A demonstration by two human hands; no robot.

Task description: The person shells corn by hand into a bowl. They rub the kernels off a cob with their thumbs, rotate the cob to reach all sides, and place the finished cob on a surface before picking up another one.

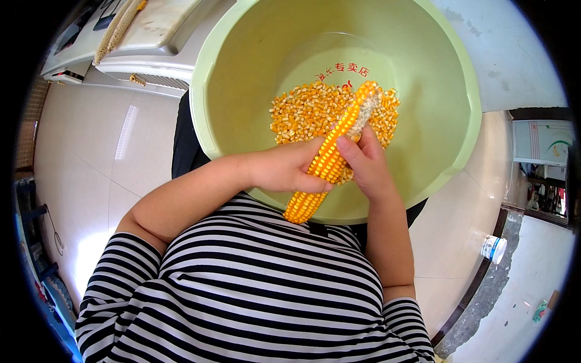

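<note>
An ear of corn lies slantwise across both my hands, its far end over a large green plastic basin. My left hand is wrapped around the ear's middle, with the thumb across its near part. On the ear's right side, my right hand grips it with the thumb on the kernel rows. Toward the far end a strip of pale cob is bare, while yellow kernels stand in rows elsewhere. Loose corn kernels are heaped on the basin's floor, beside red printed writing. My fingers beneath the ear are partly hidden.
The basin rests at my lap. A pale cabinet with a braided rope on top stands at the upper left. Light floor tiles surround me. A white plastic tub is by the wall at right. Blue furniture edges the lower left.
</note>
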